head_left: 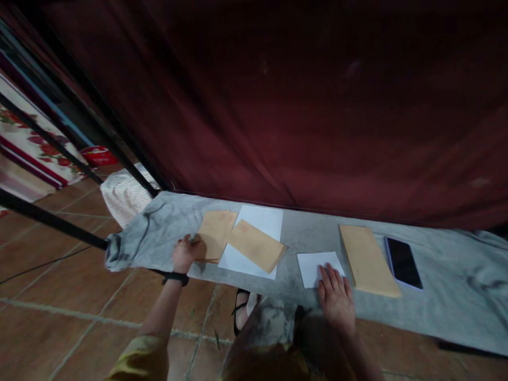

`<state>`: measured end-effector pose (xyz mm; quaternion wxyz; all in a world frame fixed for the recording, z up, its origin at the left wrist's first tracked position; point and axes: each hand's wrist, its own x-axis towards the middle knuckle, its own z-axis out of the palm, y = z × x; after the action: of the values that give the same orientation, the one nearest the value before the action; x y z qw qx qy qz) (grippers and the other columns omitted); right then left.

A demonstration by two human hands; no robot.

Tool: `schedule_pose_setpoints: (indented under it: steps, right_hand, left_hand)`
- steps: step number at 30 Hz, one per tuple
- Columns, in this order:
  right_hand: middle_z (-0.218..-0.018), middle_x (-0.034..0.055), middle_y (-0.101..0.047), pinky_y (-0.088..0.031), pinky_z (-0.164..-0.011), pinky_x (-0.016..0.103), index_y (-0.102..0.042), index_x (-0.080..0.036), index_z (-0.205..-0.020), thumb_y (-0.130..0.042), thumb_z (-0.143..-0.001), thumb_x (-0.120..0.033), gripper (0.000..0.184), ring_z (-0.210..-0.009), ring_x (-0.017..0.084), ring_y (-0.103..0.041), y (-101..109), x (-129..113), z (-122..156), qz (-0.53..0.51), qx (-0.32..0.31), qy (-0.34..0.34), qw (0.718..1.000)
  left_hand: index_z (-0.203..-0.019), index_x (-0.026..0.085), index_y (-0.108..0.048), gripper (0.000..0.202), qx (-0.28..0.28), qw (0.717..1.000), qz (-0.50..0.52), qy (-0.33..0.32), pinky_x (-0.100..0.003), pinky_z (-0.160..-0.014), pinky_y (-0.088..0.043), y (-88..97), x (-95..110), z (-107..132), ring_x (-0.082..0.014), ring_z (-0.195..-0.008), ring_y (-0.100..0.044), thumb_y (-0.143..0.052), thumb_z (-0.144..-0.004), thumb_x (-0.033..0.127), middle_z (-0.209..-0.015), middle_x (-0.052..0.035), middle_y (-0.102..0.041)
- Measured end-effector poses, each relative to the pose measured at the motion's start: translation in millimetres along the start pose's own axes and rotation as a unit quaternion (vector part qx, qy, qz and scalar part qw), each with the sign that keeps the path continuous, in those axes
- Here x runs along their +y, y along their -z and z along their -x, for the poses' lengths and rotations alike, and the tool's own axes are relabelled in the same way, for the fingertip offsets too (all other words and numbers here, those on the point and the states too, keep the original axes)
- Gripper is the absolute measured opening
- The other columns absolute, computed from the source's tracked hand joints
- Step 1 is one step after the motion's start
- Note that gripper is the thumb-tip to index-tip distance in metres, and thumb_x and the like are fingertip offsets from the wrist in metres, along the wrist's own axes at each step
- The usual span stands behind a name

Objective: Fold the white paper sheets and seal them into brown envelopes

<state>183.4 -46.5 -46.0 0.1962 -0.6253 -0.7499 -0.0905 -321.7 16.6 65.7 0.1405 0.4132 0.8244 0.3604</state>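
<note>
My left hand [186,254] is at the left edge of a small stack of brown paper envelopes [216,233], its fingers curled and closed on that edge. How many envelopes it grips I cannot make out. My right hand [336,297] lies flat, fingers stretched out, over a folded piece of white paper [311,267]. Between the hands, another brown envelope pile [256,244] rests at a slant on a larger white sheet [271,218]. To the right of my right hand lies a thicker brown envelope stack [369,262].
A phone [404,263] lies beside the right-hand stack. Grey cloth [448,275] covers the narrow bench, rumpled at both ends. A dark red curtain [317,116] hangs behind it. Black metal bars [59,225] and a striped cloth [129,193] are at the left.
</note>
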Motion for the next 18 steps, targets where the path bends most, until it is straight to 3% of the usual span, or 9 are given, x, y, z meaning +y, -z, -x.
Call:
schedule_pose_setpoints:
  steps: [2,4,6,9,13,18]
  right_hand:
    - [-0.157,0.0104,-0.044,-0.020,-0.121,0.051,-0.042,-0.020,-0.153,-0.033,-0.103,-0.030,0.052,-0.143,0.029,-0.040,2,-2,-2,-0.004,-0.001,0.001,1.000]
    - [-0.158,0.0096,-0.044,-0.020,-0.121,0.051,-0.039,-0.022,-0.155,-0.035,-0.103,-0.030,0.053,-0.144,0.028,-0.040,4,-3,-4,-0.011,0.008,-0.002,1.000]
    - [-0.158,0.0087,-0.044,-0.020,-0.120,0.051,-0.036,-0.024,-0.156,-0.036,-0.103,-0.027,0.054,-0.144,0.028,-0.040,6,-5,-5,-0.016,0.016,-0.004,1.000]
    - [-0.158,0.0091,-0.044,-0.022,-0.119,0.051,-0.037,-0.024,-0.155,-0.038,-0.102,-0.024,0.054,-0.143,0.028,-0.041,12,-8,-8,-0.021,0.013,-0.010,1.000]
    - [-0.157,0.0098,-0.045,-0.023,-0.119,0.050,-0.043,-0.021,-0.152,-0.039,-0.102,-0.024,0.050,-0.144,0.028,-0.039,20,-11,-13,-0.026,-0.033,-0.030,0.999]
    - [-0.157,0.0104,-0.044,-0.022,-0.119,0.051,-0.041,-0.021,-0.152,-0.038,-0.103,-0.026,0.050,-0.146,0.029,-0.037,23,-10,-15,-0.052,-0.043,-0.035,0.997]
  left_hand:
    - [-0.101,0.017,-0.061,0.032,0.024,0.999,-0.018,-0.042,-0.045,-0.093,-0.050,-10.7,5,8,-0.0365,-0.113,-0.060,-0.069,-0.072,0.028,-0.101,-0.0127,-0.067]
    - [-0.110,0.019,-0.061,0.035,0.003,0.989,-0.030,-0.148,-0.046,-0.103,-0.047,-26.3,14,21,-0.0351,-0.121,-0.058,-0.068,-0.077,0.030,-0.117,-0.0130,-0.063]
    - [-0.120,0.024,-0.060,0.042,-0.081,0.962,-0.026,-0.261,-0.047,-0.111,-0.043,-44.7,27,41,-0.0335,-0.132,-0.051,-0.070,-0.080,0.034,-0.132,-0.0118,-0.059]
    - [-0.130,0.027,-0.059,0.047,-0.175,0.910,-0.009,-0.376,-0.050,-0.117,-0.039,-73.1,48,80,-0.0326,-0.142,-0.043,-0.068,-0.085,0.037,-0.150,-0.0111,-0.049]
    - [-0.146,0.030,-0.047,0.050,-0.260,0.859,-0.011,-0.440,-0.048,-0.118,-0.039,-108.3,72,147,-0.0266,-0.148,-0.037,-0.052,-0.097,0.035,-0.158,-0.0088,-0.042]
    - [-0.149,0.021,-0.045,0.053,-0.310,0.791,-0.060,-0.525,-0.047,-0.120,-0.037,-145.3,96,232,-0.0259,-0.149,-0.036,-0.052,-0.096,0.027,-0.157,-0.0113,-0.045]
